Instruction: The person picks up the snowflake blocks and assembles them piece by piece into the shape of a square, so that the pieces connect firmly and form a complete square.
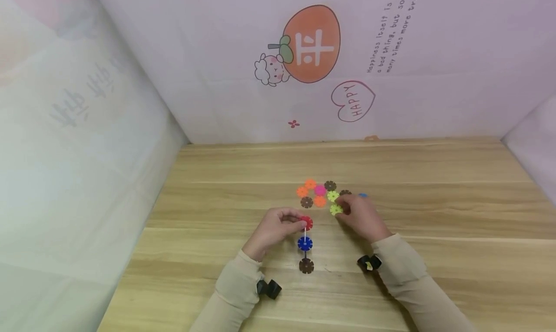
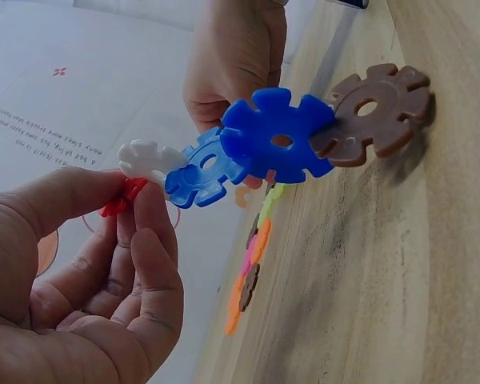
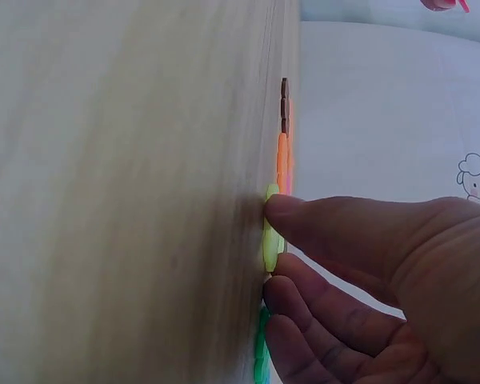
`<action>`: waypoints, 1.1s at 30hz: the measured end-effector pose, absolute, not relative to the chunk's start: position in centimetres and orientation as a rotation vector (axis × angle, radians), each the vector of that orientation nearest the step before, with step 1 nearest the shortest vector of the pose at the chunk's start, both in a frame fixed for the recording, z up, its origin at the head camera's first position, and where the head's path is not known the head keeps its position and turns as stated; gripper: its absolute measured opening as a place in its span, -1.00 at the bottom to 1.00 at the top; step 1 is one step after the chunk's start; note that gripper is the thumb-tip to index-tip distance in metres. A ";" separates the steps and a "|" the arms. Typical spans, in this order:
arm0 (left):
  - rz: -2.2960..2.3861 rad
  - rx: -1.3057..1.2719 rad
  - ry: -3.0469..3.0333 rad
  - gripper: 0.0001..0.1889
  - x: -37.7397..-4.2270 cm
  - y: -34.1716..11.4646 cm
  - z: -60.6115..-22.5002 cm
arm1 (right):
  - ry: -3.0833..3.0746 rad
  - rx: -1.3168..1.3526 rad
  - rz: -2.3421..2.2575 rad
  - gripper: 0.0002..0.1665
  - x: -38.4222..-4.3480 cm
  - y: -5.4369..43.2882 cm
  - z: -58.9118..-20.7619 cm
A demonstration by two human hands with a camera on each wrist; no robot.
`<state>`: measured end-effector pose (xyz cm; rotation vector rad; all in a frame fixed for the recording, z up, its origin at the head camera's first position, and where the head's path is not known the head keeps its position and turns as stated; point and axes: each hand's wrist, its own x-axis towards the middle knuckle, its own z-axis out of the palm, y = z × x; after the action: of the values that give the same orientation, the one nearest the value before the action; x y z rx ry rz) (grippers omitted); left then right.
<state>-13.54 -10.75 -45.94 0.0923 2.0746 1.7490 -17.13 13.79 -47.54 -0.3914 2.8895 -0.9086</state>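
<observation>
Pale printed cloth wall (image 1: 217, 71) at back, with orange fruit print (image 1: 312, 42), small sheep print (image 1: 271, 70), heart outline (image 1: 353, 101) marked HAPPY, and slanted lettering (image 1: 393, 30). Another pale cloth wall (image 1: 78, 177) on the left. Below, wood-grain tabletop (image 1: 208, 245).

In left hand (image 1: 275, 227): red disc (image 1: 307, 222), pinched between thumb and fingers, at the far end of a chain of notched plastic discs. Order from red: white disc (image 2: 148, 158), lighter-looking blue disc (image 2: 208, 168), darker-looking blue disc (image 2: 276, 134), brown end disc (image 2: 372, 112). All slotted together, some edge-on in the head view. Red end raised above the tabletop, brown end close to it; contact there unclear.

In right hand (image 1: 361, 217): near yellow-green disc (image 1: 336, 209), flat on the tabletop, gripped at its edges by thumb and curled finger. Just beyond, second yellow-green disc (image 1: 332, 196).

To the left of that, loose flat group: three orange discs (image 1: 310, 183), one pink disc (image 1: 319, 190), brown discs (image 1: 306, 202), one of these partly hidden behind the right hand. Past the same hand, sliver of blue piece (image 1: 363, 195). In right wrist view, green piece (image 3: 262, 344) under the fingers, partly covered.

On both arms, beige sleeves (image 1: 241, 281) and small black wrist devices (image 1: 269, 288).
</observation>
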 end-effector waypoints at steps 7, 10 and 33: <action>1.782 0.056 2.004 -0.78 -13.4 -10.7 -45.8 | 2.862 -0.385 -0.927 -0.60 -16.9 13.9 -47.5; 1.783 0.050 2.002 -0.77 -13.4 -10.6 -45.8 | 2.843 -0.401 -0.970 -0.65 -16.6 14.0 -47.6; 1.723 0.050 2.060 -0.79 -13.6 -10.3 -46.3 | 2.681 -0.600 -1.501 -0.83 -12.9 13.2 -47.5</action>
<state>-13.59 -10.34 -46.33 0.0499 2.0604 1.7227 -12.90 13.15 -47.49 -0.6002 2.6810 -1.5009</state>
